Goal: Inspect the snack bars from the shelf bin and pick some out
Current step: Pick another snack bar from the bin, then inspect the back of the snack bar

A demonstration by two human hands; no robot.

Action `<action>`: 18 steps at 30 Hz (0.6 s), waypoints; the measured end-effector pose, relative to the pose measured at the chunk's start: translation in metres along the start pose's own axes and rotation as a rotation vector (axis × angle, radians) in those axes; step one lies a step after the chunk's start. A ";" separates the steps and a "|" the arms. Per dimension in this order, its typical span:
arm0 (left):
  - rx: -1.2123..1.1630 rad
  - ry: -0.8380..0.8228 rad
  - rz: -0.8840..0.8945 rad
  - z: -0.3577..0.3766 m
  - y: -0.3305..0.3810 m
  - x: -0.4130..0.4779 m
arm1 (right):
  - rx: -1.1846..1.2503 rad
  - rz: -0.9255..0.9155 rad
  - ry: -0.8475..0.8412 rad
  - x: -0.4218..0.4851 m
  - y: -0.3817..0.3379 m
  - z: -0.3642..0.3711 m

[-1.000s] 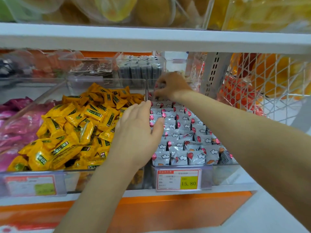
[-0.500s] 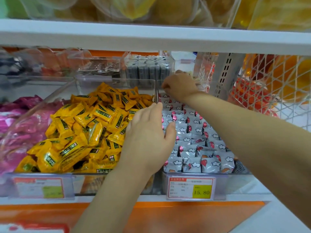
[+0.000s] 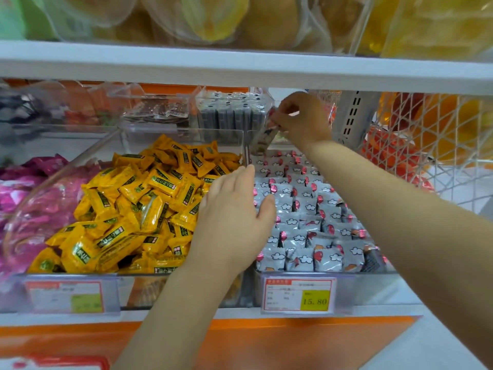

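A clear shelf bin holds several rows of grey snack bars printed with white clouds and red marks. At the bin's far end my right hand pinches one grey snack bar by its top, lifted above the rows and hanging downward. My left hand is flat with straight fingers over the divider between this bin and the yellow one, its thumb touching the grey bars.
A bin of yellow wrapped snacks sits left of the grey bars, pink packets farther left. A price tag reading 15.80 hangs on the bin front. A white shelf board runs overhead. A white wire basket stands at right.
My right hand has risen from the back rows with one grey snack bar pinched in it. My left hand stays in place on the divider.
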State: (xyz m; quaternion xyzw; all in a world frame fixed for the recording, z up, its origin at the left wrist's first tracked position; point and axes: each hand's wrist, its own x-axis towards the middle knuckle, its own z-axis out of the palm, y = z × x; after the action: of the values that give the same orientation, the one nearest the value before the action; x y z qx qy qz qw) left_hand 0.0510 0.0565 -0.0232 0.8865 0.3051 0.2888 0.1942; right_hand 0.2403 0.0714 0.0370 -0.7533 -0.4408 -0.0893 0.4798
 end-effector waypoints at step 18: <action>-0.359 0.184 -0.027 -0.019 0.012 -0.020 | 1.271 0.625 -0.120 -0.150 -0.013 -0.086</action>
State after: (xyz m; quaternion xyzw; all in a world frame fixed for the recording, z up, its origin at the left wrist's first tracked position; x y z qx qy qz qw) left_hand 0.0314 0.0381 -0.0104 0.8034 0.2768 0.4157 0.3243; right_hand 0.1662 -0.0825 0.0065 -0.4226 -0.1964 0.3687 0.8043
